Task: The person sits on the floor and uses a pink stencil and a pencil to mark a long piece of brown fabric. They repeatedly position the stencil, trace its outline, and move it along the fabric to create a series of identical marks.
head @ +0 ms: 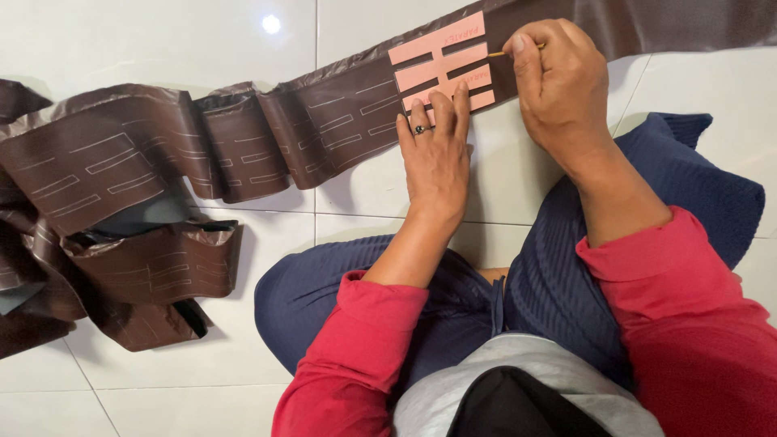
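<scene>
On the white tiled floor [162, 48], a long strip of glossy dark brown leather-like material [267, 133] runs from the upper right corner down to the left, where it folds and piles over itself in loose loops; pale outlines of short bars, set in rows, are marked along its surface. Near the top centre, a pink card stencil with rectangular slots cut through it [441, 61] lies flat on the strip; the brown shows through the slots. The left hand [437, 154], a ring on one finger, rests open and flat, its fingertips [441, 103] pressing the lower edge of the stencil onto the strip. Just to the right, the right hand [558, 81] is curled closed around a thin yellowish marking stick [495, 54], pinched between thumb and fingers; the stick's tip touches the stencil's right edge, at an upper slot. Both arms wear red sleeves [688, 307]; the person sits cross-legged in dark blue ribbed trousers [558, 283], knees just below the strip.
</scene>
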{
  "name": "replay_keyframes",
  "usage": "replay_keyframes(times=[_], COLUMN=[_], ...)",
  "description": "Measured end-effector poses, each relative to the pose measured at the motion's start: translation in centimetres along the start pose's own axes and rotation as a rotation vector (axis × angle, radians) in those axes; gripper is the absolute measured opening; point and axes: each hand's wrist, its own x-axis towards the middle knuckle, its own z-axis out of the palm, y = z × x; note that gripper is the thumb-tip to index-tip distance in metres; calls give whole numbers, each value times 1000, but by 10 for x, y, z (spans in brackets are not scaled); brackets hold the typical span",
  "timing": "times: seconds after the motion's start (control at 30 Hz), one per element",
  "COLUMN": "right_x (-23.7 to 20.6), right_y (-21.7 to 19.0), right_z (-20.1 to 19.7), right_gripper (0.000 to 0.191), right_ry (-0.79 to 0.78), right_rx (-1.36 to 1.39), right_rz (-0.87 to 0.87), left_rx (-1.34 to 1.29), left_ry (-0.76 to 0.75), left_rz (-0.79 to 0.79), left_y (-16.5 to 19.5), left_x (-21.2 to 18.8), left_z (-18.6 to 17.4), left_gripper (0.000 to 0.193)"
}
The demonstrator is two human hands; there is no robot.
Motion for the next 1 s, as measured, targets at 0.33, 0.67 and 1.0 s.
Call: replay_keyframes(times=[0.33,0.67,1.0], right_x=[-2,-1,-7], right_y=[2,-16,-26], right_z=[-1,14,9], right_gripper=[19,15,17], right_ry=[-21,-30,-101], right_rx=[-39,33,93], right_rz=[-4,-65,-67], left_rx=[-1,60,32], left_ry=[-4,-20,-71], left_rz=[7,12,12], left_y=[2,2,2], left_x=[0,0,1], left_z=[0,-1,-3], left_gripper=[88,89,92])
